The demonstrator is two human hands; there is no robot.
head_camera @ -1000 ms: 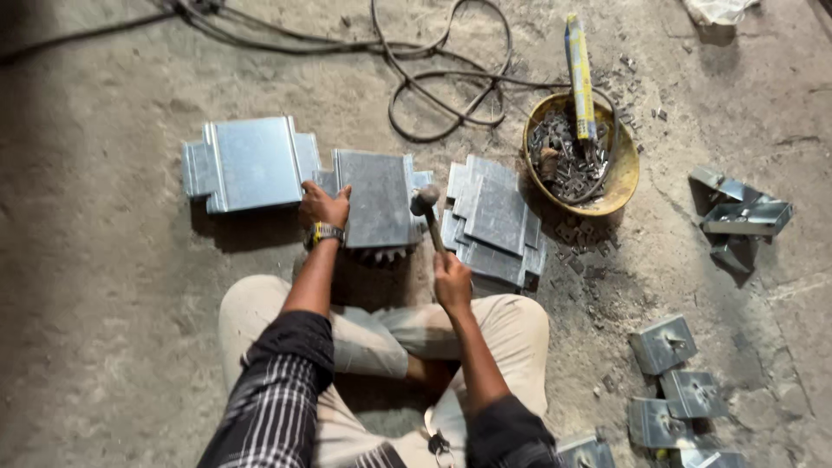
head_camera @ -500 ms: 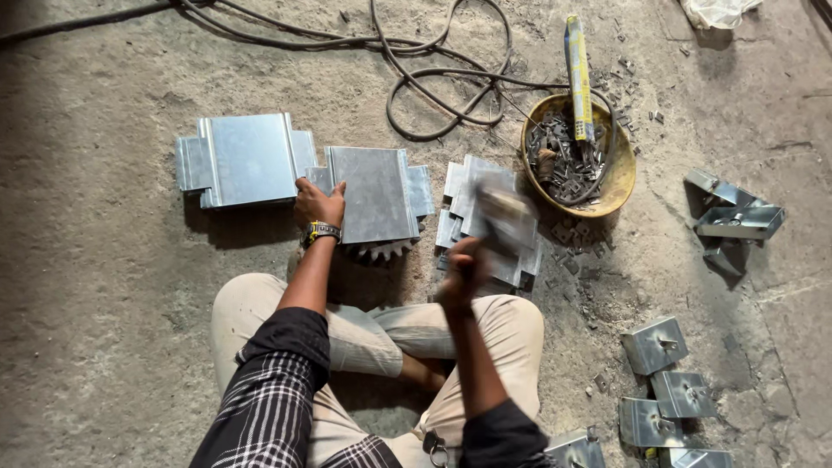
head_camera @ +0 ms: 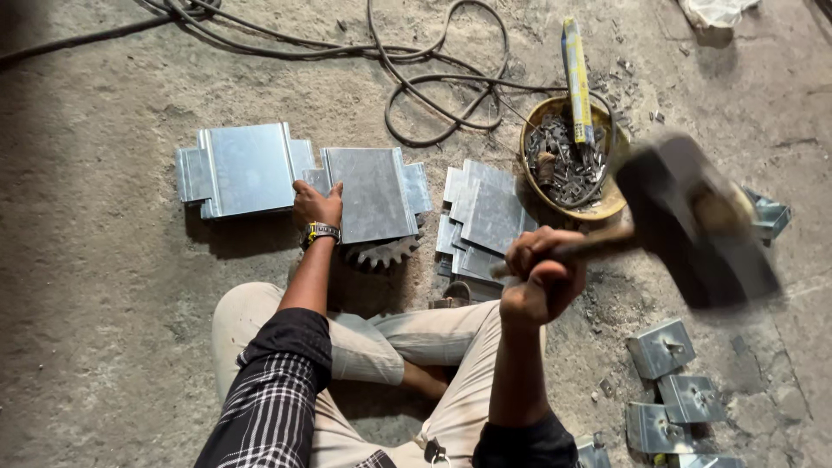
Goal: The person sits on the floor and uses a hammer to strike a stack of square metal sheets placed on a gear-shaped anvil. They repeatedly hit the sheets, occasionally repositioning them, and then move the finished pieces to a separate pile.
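Note:
I sit cross-legged on a concrete floor. My left hand presses flat on the left edge of a bent sheet-metal plate that rests on a toothed gear. My right hand grips the wooden handle of a heavy hammer, raised high and close to the camera, its dark head blurred at the right. A second folded metal piece lies left of my left hand. A stack of flat metal plates lies between my hands.
A yellow bowl of small metal scraps with a yellow tube standing in it sits beyond the stack. Black cables loop across the far floor. Several small metal brackets lie at the lower right.
My right hand has swung the hammer up from the plate toward the camera and to the right. My left hand has stayed on the plate.

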